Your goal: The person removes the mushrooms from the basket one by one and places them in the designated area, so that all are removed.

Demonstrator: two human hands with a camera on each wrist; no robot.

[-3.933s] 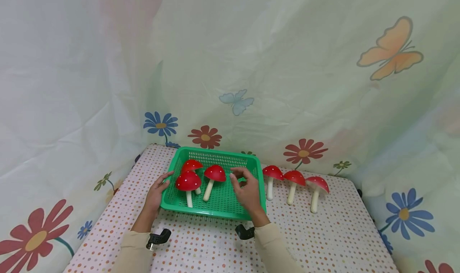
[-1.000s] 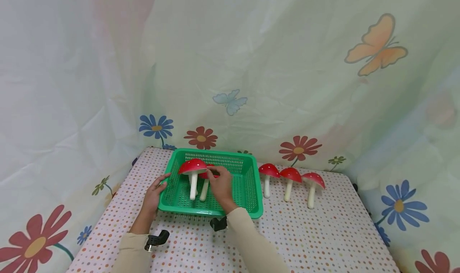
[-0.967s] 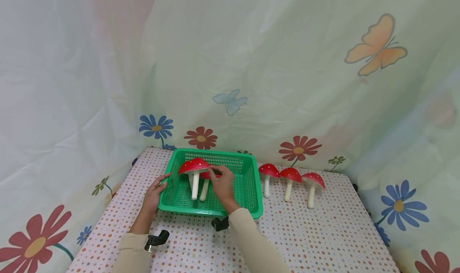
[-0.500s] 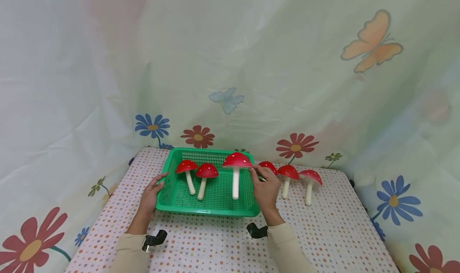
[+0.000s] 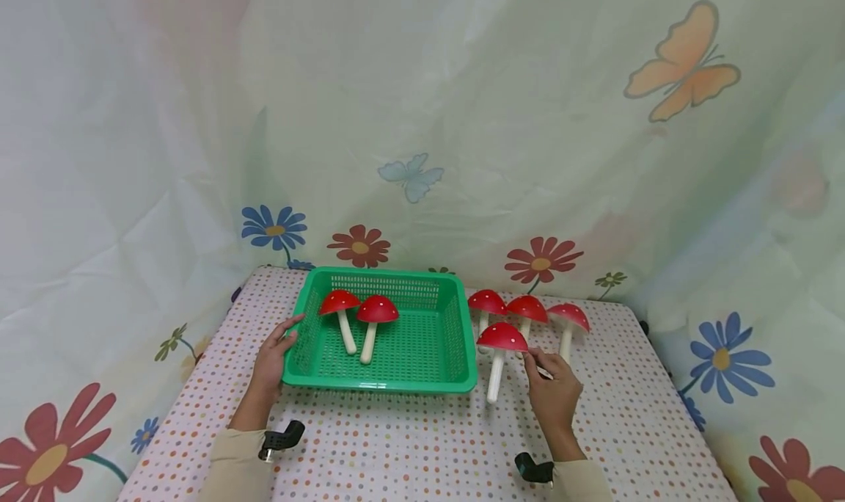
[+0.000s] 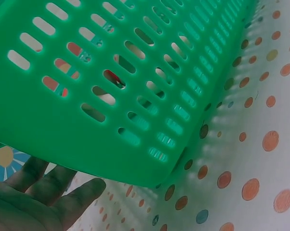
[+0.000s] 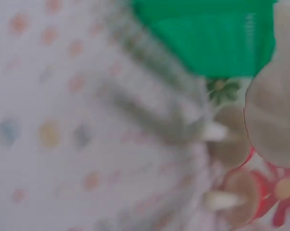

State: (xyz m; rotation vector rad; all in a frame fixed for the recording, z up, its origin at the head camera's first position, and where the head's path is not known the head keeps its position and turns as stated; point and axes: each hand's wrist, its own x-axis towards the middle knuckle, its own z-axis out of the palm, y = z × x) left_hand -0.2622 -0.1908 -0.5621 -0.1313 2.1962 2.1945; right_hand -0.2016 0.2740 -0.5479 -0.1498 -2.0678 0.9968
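The red-capped toy mushroom with white dots and a pale cream stem (image 5: 499,351) stands upright on the dotted cloth of the counter (image 5: 409,443), just to the right of the green perforated plastic basket (image 5: 436,381) and in front of a row of three more red toy mushrooms (image 5: 527,317) of the same kind. The right hand (image 5: 554,398) is at the right edge of its cap, fingertips pinching the rim between thumb and forefinger while the other fingers curl loosely behind. Gripping the rim leaves the stem free to meet the cloth, which looks like the reason the mushroom stands straight under the hold. The right wrist view is too blurred to add more than pale undersides of caps and a patch of green.

The left hand (image 5: 272,355) lies against the basket's left wall near the front corner, fingers fairly straight and spread along the plastic, thumb up by the rim. It grips nothing; it seems to be there to steady the light basket. The left wrist view shows the slotted green wall (image 6: 111,86) close above those relaxed fingers (image 6: 63,192).

Inside the basket two red toy mushrooms (image 5: 359,324) lean with caps toward the back wall and stems pointing forward. Behind the counter hangs a pale curtain printed with flowers and butterflies (image 5: 422,120).
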